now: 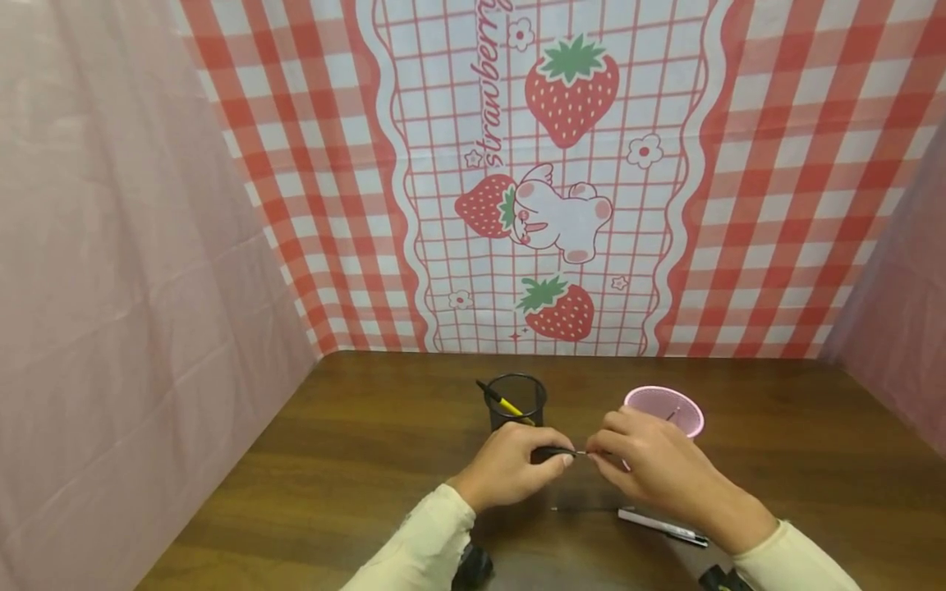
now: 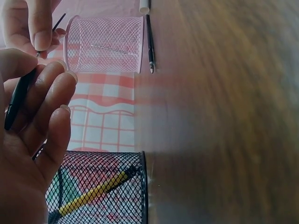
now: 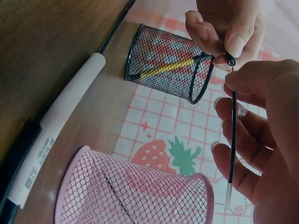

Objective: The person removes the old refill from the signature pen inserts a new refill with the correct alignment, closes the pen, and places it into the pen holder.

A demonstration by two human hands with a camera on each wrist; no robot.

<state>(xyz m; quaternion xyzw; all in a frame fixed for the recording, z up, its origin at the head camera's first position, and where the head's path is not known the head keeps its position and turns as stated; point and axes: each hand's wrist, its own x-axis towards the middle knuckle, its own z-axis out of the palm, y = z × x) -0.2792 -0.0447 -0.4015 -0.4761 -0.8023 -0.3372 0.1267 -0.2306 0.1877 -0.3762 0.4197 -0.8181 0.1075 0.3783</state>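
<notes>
My left hand (image 1: 512, 464) grips a black pen barrel (image 2: 21, 95) between thumb and fingers, its open end towards the right hand. Between thumb and fingertips my right hand (image 1: 654, 460) pinches a thin pen refill (image 3: 233, 135) with black ink and a clear tail end. The refill's metal tip points at the hole in the barrel's end, right up close to it. Below the hands, a white pen (image 1: 658, 525) with black parts lies on the table, and another dark refill (image 2: 150, 44) extends from near its end.
Behind the left hand stands a black mesh cup (image 3: 163, 39) holding a yellow and black pen (image 1: 510, 404). A pink mesh cup (image 1: 698, 423) with a thin dark rod inside stands behind the right hand. The wooden table (image 1: 355, 460) meets a strawberry-print cloth (image 1: 562, 205) at the back.
</notes>
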